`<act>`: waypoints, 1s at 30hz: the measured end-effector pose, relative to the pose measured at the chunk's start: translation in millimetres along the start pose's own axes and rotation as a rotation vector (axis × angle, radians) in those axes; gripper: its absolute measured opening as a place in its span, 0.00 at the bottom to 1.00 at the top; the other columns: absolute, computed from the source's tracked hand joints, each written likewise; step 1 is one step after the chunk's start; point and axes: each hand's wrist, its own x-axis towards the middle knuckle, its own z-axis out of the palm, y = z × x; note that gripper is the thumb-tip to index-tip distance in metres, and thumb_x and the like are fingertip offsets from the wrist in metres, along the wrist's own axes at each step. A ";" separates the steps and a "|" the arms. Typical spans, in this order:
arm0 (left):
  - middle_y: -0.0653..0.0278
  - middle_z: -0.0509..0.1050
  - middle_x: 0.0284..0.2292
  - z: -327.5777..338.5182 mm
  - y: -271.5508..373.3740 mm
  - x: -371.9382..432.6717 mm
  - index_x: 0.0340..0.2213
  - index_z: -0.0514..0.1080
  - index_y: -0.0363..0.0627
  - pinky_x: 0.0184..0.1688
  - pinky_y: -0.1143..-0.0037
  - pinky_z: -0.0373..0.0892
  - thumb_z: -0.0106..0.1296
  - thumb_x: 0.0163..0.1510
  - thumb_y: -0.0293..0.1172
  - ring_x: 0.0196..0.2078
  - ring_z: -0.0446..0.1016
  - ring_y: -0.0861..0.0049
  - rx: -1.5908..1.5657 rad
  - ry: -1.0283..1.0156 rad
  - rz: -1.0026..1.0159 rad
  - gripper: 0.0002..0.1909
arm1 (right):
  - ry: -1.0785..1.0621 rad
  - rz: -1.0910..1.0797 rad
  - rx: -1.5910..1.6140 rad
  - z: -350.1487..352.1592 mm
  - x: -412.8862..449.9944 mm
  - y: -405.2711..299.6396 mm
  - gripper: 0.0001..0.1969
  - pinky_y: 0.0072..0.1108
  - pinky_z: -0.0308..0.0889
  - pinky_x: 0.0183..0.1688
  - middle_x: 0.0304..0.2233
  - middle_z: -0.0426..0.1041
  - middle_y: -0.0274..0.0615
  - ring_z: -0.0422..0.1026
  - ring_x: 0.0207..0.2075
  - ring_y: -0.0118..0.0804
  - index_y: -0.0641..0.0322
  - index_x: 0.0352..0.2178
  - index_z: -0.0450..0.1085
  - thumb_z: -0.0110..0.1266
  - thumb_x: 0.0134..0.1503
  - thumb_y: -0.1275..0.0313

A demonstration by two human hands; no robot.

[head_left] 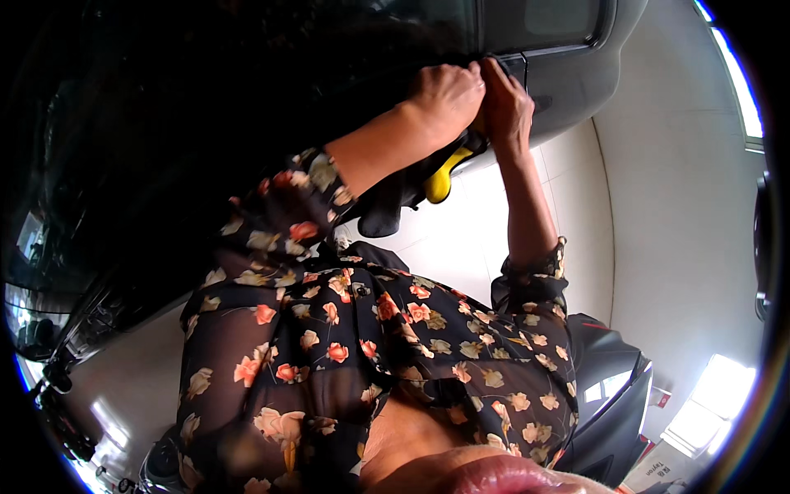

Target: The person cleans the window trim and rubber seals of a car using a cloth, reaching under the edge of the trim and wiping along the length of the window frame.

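My left hand (449, 92) reaches across to the right, fingers curled against the dark car's side (395, 74). My right hand (507, 102) is right beside it, fingers pointing up to the lower edge of a side window (543, 25). A black edge shows behind the right fingertips; whether either hand grips it is hidden. Below the hands is a yellow piece (439, 182) with black parts around it, too covered to name. A black rounded object (379, 216) sits left of it, above a pale floor.
A grey panel of the car (574, 86) curves away right of my hands. Behind me on the right stands another dark car (608, 383). A white wall (679, 216) rises along the right, with bright windows (710, 401) and light floor tiles (574, 185) below.
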 end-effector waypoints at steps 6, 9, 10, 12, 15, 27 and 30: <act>0.46 0.77 0.37 -42.2 -20.8 -68.7 0.48 0.70 0.33 0.41 0.67 0.76 0.45 0.58 0.22 0.39 0.78 0.53 -0.221 0.040 0.038 0.16 | -0.108 -0.054 0.596 -40.1 -9.1 -62.9 0.22 0.25 0.71 0.45 0.41 0.76 0.53 0.77 0.43 0.45 0.62 0.47 0.73 0.47 0.52 0.90; 0.49 0.76 0.45 -70.0 -15.8 -97.4 0.46 0.71 0.33 0.46 0.72 0.74 0.43 0.60 0.22 0.44 0.78 0.59 -0.601 0.345 0.136 0.14 | 0.028 -0.053 0.966 -69.6 -0.4 -70.6 0.19 0.27 0.64 0.56 0.50 0.73 0.51 0.72 0.52 0.44 0.63 0.54 0.68 0.44 0.61 0.78; 0.51 0.77 0.44 -83.1 -10.5 -104.2 0.46 0.71 0.34 0.47 0.74 0.74 0.42 0.62 0.23 0.44 0.78 0.63 -0.683 0.377 0.126 0.14 | -0.028 -0.024 1.012 -80.3 3.3 -79.2 0.25 0.30 0.61 0.59 0.56 0.66 0.51 0.66 0.57 0.45 0.60 0.59 0.60 0.46 0.61 0.64; 0.54 0.77 0.43 -112.1 -3.8 -116.5 0.46 0.72 0.35 0.47 0.78 0.73 0.40 0.64 0.26 0.44 0.78 0.70 -0.830 0.454 0.146 0.14 | -0.082 -0.029 0.995 -85.0 0.5 -95.9 0.49 0.38 0.49 0.64 0.66 0.45 0.52 0.48 0.66 0.49 0.56 0.66 0.41 0.47 0.52 0.38; 0.61 0.77 0.37 -127.7 7.2 -120.1 0.45 0.72 0.37 0.41 0.81 0.72 0.38 0.66 0.27 0.38 0.77 0.80 -1.175 0.572 0.285 0.14 | -0.329 -0.103 1.168 -83.0 -45.4 -122.5 0.71 0.38 0.33 0.68 0.69 0.26 0.55 0.30 0.70 0.49 0.60 0.67 0.23 0.61 0.38 0.35; 0.47 0.71 0.50 -179.0 -33.3 -172.5 0.54 0.65 0.28 0.48 0.74 0.70 0.45 0.60 0.23 0.49 0.74 0.69 -0.511 0.747 0.232 0.21 | 0.178 0.537 1.578 -104.7 -16.4 -86.9 0.25 0.29 0.69 0.50 0.43 0.73 0.44 0.74 0.43 0.39 0.62 0.53 0.63 0.44 0.63 0.55; 0.43 0.71 0.49 -194.3 -46.5 -202.9 0.57 0.58 0.24 0.51 0.70 0.70 0.37 0.61 0.31 0.50 0.74 0.62 -0.546 1.009 0.204 0.26 | 0.491 0.459 1.542 -144.4 34.4 -81.2 0.24 0.32 0.69 0.53 0.45 0.74 0.48 0.73 0.49 0.44 0.63 0.51 0.65 0.37 0.64 0.55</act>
